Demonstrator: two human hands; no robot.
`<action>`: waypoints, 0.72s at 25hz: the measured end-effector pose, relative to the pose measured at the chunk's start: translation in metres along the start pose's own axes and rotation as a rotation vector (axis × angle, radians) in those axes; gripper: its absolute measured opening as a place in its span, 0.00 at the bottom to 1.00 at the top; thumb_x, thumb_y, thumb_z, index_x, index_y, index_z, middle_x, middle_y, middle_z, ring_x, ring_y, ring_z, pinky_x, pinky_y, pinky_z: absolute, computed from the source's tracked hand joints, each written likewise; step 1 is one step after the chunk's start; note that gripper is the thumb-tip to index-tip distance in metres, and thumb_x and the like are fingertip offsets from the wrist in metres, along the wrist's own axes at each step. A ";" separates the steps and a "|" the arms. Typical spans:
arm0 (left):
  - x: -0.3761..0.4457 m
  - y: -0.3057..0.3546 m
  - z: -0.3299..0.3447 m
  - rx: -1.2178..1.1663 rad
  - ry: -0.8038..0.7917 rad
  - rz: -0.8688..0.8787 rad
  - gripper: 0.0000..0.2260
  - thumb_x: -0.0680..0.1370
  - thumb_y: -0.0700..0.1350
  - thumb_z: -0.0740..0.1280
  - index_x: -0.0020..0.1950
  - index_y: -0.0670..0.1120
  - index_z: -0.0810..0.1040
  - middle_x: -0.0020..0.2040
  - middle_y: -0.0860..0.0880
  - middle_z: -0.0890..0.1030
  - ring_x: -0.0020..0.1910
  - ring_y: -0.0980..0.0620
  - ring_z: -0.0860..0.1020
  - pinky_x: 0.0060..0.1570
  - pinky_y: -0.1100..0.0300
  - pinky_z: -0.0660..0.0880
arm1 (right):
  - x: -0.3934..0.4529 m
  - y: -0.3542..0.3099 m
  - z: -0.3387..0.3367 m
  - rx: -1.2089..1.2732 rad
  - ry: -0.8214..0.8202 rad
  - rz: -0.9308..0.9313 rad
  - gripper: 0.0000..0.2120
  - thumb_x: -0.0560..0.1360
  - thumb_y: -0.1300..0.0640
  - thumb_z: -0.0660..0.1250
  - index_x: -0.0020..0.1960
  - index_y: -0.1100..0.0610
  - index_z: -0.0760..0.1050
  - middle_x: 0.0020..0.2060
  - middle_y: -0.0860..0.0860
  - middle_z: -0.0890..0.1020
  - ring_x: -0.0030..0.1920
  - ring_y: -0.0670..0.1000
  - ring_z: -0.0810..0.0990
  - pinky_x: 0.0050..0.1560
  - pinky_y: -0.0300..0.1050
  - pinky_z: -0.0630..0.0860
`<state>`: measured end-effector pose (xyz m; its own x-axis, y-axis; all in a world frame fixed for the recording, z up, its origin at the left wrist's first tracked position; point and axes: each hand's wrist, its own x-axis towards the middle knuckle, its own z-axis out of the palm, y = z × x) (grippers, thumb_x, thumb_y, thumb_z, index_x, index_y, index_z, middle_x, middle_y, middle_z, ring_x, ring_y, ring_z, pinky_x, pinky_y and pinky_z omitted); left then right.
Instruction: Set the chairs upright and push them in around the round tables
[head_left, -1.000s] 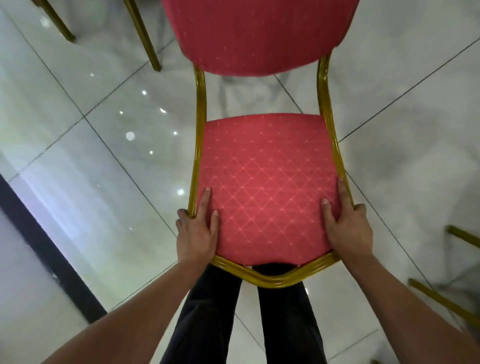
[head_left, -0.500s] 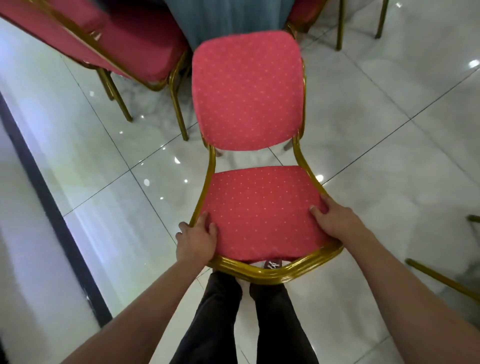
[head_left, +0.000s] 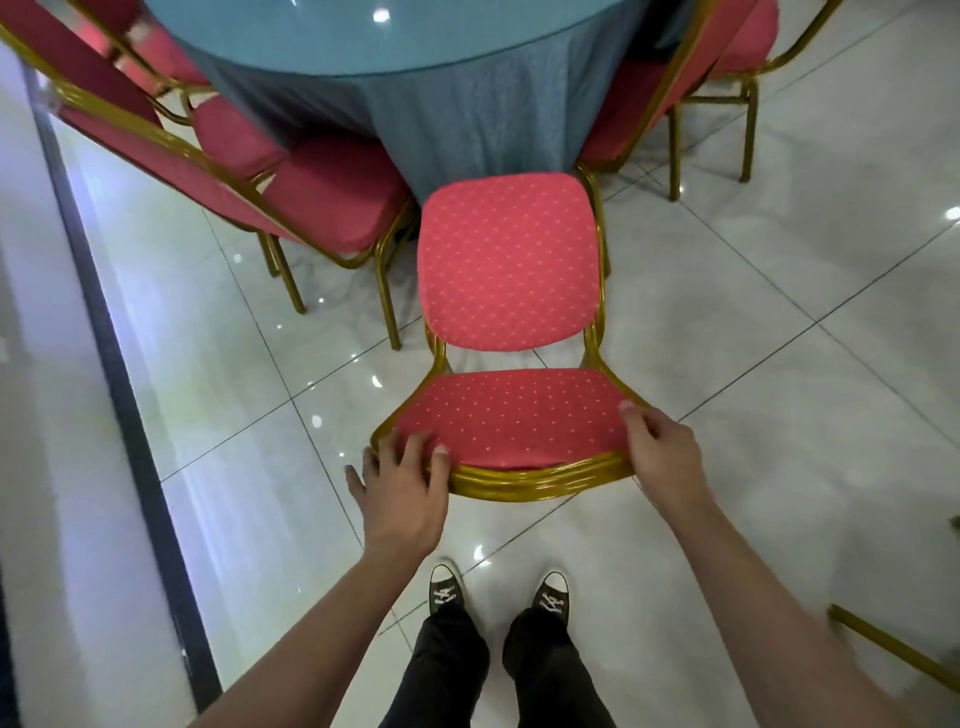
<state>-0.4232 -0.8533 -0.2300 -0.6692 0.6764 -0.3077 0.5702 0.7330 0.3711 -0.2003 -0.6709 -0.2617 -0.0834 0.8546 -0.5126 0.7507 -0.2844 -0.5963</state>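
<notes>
A red-padded chair (head_left: 511, 421) with a gold frame stands upright on the tiles in front of me. Its backrest (head_left: 506, 260) is toward the round table (head_left: 415, 47), which wears a blue cloth, and its seat faces me. My left hand (head_left: 402, 486) lies with spread fingers on the seat's front-left corner, thumb on the cushion edge. My right hand (head_left: 657, 449) grips the seat's front-right corner, fingers curled over the frame.
Two red chairs (head_left: 332, 197) sit at the table's left, one (head_left: 727, 47) at its right. A gold chair leg (head_left: 893, 654) shows at lower right. A dark strip (head_left: 130, 415) borders the floor at left. My shoes (head_left: 550, 597) stand behind the chair.
The chair has moved away from me toward the table and sits lower. My left hand's fingers have loosened and spread. The table and neighbouring chairs have come into view.
</notes>
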 end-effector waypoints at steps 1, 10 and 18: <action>0.007 0.008 -0.005 0.037 0.037 -0.001 0.31 0.79 0.66 0.40 0.73 0.56 0.70 0.76 0.47 0.67 0.76 0.36 0.61 0.77 0.36 0.47 | -0.006 -0.003 0.002 -0.119 0.067 -0.112 0.30 0.79 0.31 0.52 0.70 0.46 0.76 0.70 0.56 0.75 0.74 0.60 0.69 0.73 0.57 0.63; 0.056 0.081 -0.021 0.032 0.176 0.485 0.26 0.84 0.63 0.43 0.81 0.57 0.57 0.80 0.49 0.64 0.80 0.50 0.55 0.79 0.47 0.54 | 0.013 -0.049 -0.004 -0.288 0.222 -0.770 0.29 0.84 0.35 0.45 0.80 0.47 0.63 0.72 0.52 0.71 0.72 0.55 0.69 0.78 0.60 0.55; 0.112 0.111 -0.044 -0.030 0.190 0.387 0.27 0.82 0.65 0.49 0.76 0.55 0.66 0.69 0.51 0.75 0.70 0.49 0.69 0.72 0.49 0.63 | 0.052 -0.096 -0.005 -0.311 0.222 -0.819 0.27 0.85 0.36 0.44 0.77 0.45 0.66 0.70 0.47 0.75 0.72 0.51 0.71 0.78 0.59 0.53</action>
<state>-0.4561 -0.6997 -0.1845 -0.4863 0.8735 0.0243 0.7840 0.4238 0.4536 -0.2740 -0.5968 -0.2282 -0.5656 0.8111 0.1490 0.6576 0.5526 -0.5121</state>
